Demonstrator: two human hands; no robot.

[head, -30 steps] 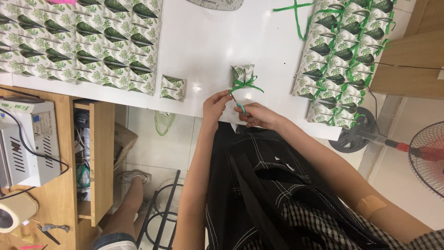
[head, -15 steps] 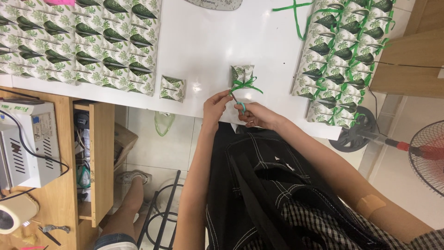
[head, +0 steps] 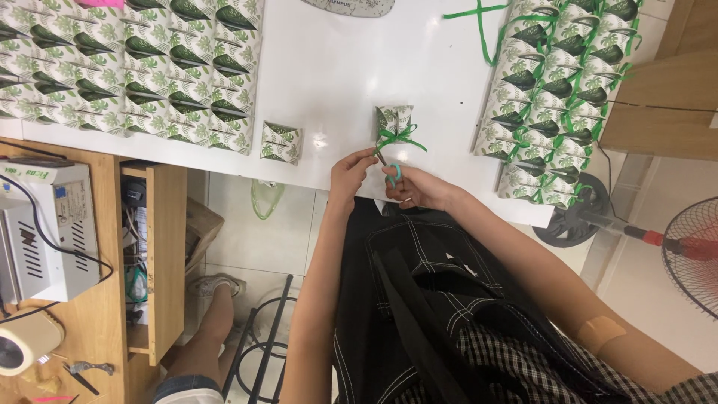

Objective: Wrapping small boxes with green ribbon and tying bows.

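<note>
A small leaf-printed paper box tied with a green ribbon bow stands near the front edge of the white table. My left hand pinches a ribbon end just below the bow. My right hand holds small scissors with teal handles, their blades pointing up at the ribbon beside my left fingertips. Both hands sit close together at the table edge.
Rows of untied leaf-printed boxes fill the table's left side, with one lone box nearer. Ribbon-tied boxes are stacked at the right, loose green ribbon above. A wooden desk with a machine stands left; a fan right.
My hands have barely shifted; the scissors stay at the ribbon end under the bow.
</note>
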